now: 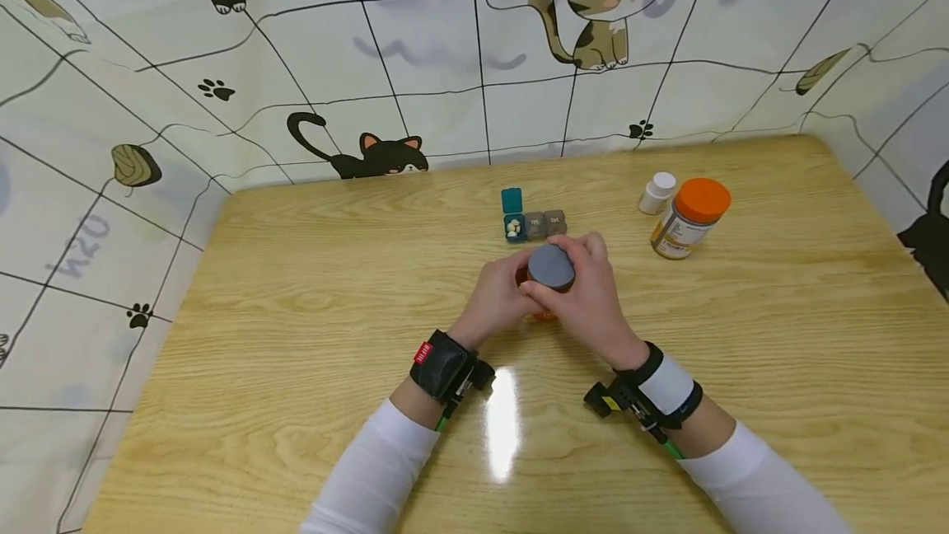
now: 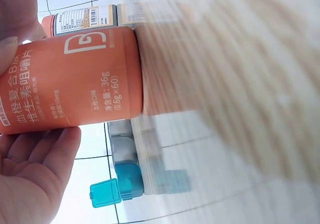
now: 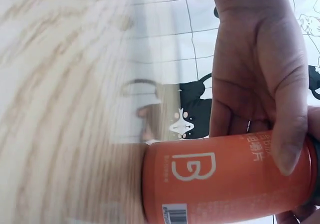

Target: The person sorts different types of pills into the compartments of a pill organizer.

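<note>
An orange vitamin bottle with a dark grey cap stands upright on the table between the two hands. The left hand holds the bottle's body from the left, its thumb lying along the orange side in the right wrist view. Around the cap curl the fingers of the right hand, partly hidden in both wrist views. Just beyond the hands sits a small pill box. Its teal compartment has the lid up and pale tablets inside; two grey compartments beside it are closed.
Back right on the wooden table are a small white bottle and a larger jar with an orange lid. A white cat-print sheet rises behind the table and along its sides.
</note>
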The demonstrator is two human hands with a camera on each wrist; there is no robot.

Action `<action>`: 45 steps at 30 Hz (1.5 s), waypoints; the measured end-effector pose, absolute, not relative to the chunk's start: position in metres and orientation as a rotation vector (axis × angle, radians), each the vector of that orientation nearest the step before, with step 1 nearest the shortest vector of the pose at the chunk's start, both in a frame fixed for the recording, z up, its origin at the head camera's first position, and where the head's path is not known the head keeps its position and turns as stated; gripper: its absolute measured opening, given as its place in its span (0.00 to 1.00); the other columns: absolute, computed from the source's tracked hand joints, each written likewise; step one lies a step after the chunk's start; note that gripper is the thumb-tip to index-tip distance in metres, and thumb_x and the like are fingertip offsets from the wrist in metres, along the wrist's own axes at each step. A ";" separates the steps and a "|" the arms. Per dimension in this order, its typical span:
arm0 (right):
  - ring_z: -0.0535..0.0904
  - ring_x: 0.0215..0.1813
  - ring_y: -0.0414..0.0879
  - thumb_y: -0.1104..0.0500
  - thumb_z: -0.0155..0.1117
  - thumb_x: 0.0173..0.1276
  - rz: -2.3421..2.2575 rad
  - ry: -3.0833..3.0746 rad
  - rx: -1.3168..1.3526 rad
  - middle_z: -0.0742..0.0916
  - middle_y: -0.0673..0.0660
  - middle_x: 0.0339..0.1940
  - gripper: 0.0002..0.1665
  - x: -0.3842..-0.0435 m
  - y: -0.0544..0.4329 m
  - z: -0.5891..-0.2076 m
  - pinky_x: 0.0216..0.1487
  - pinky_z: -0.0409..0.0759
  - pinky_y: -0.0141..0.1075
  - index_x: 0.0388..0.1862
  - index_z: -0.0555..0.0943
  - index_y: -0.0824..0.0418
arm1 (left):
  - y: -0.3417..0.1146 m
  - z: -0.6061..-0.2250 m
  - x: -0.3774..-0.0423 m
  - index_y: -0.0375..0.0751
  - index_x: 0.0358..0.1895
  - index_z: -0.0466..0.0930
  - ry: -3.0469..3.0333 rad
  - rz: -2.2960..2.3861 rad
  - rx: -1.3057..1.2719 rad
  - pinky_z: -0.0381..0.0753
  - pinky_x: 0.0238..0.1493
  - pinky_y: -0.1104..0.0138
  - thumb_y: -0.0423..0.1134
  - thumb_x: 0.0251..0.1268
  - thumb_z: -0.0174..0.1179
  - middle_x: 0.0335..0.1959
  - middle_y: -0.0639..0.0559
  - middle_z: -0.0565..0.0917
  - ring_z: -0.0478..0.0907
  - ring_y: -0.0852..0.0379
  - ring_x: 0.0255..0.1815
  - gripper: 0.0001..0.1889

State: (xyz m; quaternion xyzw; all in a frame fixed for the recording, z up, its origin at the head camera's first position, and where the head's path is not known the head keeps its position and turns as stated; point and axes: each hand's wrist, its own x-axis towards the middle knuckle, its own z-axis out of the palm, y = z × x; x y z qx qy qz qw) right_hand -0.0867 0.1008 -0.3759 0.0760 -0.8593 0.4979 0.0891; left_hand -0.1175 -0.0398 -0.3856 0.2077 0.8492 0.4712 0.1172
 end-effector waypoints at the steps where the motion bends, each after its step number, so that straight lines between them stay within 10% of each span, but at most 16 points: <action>1: 0.67 0.49 0.57 0.60 0.73 0.51 1.475 -2.566 0.228 0.67 0.65 0.45 0.36 -0.086 0.101 -0.375 0.50 0.66 0.46 0.57 0.71 0.71 | -0.039 -0.385 -0.117 0.42 0.58 0.73 2.489 1.379 0.612 0.77 0.50 0.69 0.34 0.51 0.67 0.49 0.48 0.82 0.79 0.54 0.51 0.27; 19: 0.76 0.53 0.61 0.58 0.70 0.55 1.308 -2.697 0.128 0.79 0.68 0.53 0.35 -0.075 0.164 -0.346 0.48 0.78 0.55 0.59 0.68 0.69 | -0.043 -0.372 -0.117 0.41 0.63 0.68 2.534 1.204 0.515 0.72 0.61 0.61 0.41 0.55 0.66 0.59 0.47 0.76 0.74 0.52 0.60 0.31; 26: 0.75 0.48 0.64 0.56 0.70 0.55 1.006 -2.658 -0.198 0.78 0.72 0.51 0.36 -0.062 0.232 -0.338 0.35 0.66 0.20 0.58 0.68 0.73 | -0.052 -0.366 -0.117 0.38 0.62 0.69 2.583 1.250 0.481 0.72 0.60 0.58 0.40 0.60 0.61 0.57 0.44 0.78 0.74 0.50 0.59 0.26; 35: 0.73 0.49 0.69 0.54 0.68 0.57 0.959 -2.750 -0.308 0.76 0.77 0.52 0.38 -0.061 0.251 -0.350 0.44 0.73 0.56 0.59 0.65 0.76 | -0.063 -0.368 -0.118 0.39 0.62 0.70 2.590 1.268 0.391 0.72 0.60 0.59 0.41 0.60 0.61 0.58 0.44 0.77 0.73 0.51 0.60 0.26; 45: 0.73 0.48 0.68 0.50 0.66 0.59 0.982 -2.825 -0.315 0.74 0.77 0.52 0.41 -0.055 0.255 -0.355 0.43 0.73 0.57 0.59 0.62 0.76 | -0.067 -0.367 -0.123 0.39 0.61 0.71 2.612 1.290 0.348 0.72 0.60 0.59 0.39 0.60 0.61 0.57 0.44 0.78 0.74 0.50 0.59 0.25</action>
